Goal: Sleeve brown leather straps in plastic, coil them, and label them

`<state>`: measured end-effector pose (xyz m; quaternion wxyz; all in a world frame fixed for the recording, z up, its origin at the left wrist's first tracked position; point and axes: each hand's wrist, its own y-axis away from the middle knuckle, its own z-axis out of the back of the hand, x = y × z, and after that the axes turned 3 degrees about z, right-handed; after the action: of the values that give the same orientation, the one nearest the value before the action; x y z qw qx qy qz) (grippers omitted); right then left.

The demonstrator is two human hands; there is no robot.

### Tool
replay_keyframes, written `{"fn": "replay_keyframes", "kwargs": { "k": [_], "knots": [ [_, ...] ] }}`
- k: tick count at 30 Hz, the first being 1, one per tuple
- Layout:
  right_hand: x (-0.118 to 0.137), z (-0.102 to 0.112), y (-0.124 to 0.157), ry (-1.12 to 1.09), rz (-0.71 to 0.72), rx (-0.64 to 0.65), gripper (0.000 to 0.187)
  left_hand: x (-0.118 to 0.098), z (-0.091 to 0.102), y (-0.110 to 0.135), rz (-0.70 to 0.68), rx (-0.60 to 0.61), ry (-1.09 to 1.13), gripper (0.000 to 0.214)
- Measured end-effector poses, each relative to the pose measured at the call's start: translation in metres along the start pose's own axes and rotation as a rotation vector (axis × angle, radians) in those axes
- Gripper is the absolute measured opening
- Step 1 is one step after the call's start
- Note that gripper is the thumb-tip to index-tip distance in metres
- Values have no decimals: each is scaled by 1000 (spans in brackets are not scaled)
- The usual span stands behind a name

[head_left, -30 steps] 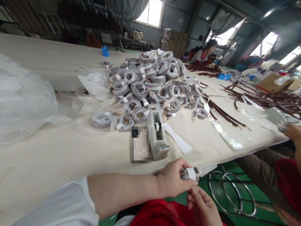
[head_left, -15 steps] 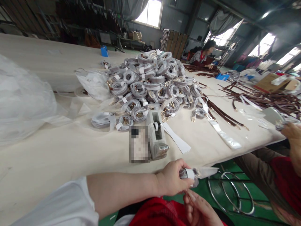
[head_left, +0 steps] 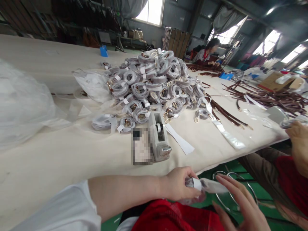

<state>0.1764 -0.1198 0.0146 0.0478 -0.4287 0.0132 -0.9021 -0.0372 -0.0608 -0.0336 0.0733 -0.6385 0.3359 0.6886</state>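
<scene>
Head view, lower centre of frame: left hand (head_left: 178,186) pinched shut around a coiled strap in a clear sleeve (head_left: 196,185) with a white label, held off the near edge of the table (head_left: 60,154); right hand (head_left: 240,205) open, fingers spread, touching the sleeve's loose end. Above, on the table: tape dispenser (head_left: 158,136) and a heap of wrapped straps (head_left: 154,80). Far right: another person's hand (head_left: 297,141).

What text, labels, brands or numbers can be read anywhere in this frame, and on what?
None can be read.
Tape dispenser: no legible marking.
Pixelated patch beside it: blurred, unreadable.
White tape bands on the pile of wrapped coiled straps: plain, no print visible.
Blue box and cardboard box farther off: too small to read.
Wrapped coil held by the left hand, right hand close to it: white band shows no text.
</scene>
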Motion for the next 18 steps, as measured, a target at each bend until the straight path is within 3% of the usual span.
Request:
{"fn": "replay_keyframes", "kwargs": {
  "k": [2, 5, 8, 11, 15, 18],
  "knots": [
    [-4, -4, -2, 47, 89, 132, 71, 0, -1, 3, 10, 100, 66, 53],
    [-13, -20, -2, -44, 29, 318, 74, -4, 3, 6, -33, 184, 80, 50],
    [-16, -28, 1, -68, -79, 290, 70, -10, 12, 4, -260, 165, -227, 39],
    [-13, -31, 8, -23, -100, 216, 68, -13, 16, 1, -493, 157, -627, 33],
    [-8, -42, 18, 23, -87, 92, 65, -11, 12, 2, -595, 148, -963, 31],
    [-4, -55, 23, 52, -76, 100, 65, -9, 11, 9, -677, 63, -1068, 23]
  ]
}}
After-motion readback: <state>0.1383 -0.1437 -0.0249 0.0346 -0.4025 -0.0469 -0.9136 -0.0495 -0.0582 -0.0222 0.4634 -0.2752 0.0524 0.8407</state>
